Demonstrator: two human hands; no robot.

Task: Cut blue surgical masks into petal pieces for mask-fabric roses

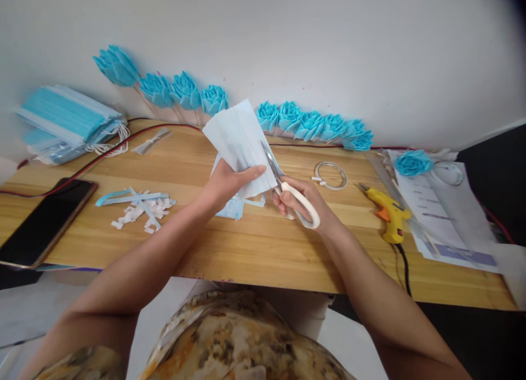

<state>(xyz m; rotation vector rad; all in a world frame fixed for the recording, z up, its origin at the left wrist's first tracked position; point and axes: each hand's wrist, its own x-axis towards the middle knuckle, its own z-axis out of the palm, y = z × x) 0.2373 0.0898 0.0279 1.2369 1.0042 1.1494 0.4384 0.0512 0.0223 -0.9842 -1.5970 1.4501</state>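
Note:
My left hand (233,184) grips a pale face mask (242,136), thumb on its near face, fingers hidden behind it. The mask is held up above the table, its pleats running lengthwise. White-handled scissors (302,206) are in my right hand (306,196), with the blades lying along the mask's right edge. Under my hands, more light blue mask material (230,208) rests on the tabletop. Left of my left forearm lies a small heap of white cut scraps (143,213) with blue and white strips (137,196) across it.
Blue fabric flowers (310,124) on sticks lean along the wall. A stack of masks (68,117) sits back left, a phone (49,221) front left. A tape roll (332,175), a yellow glue gun (388,213) and papers (435,205) lie right. A red-black cable (102,153) crosses the table.

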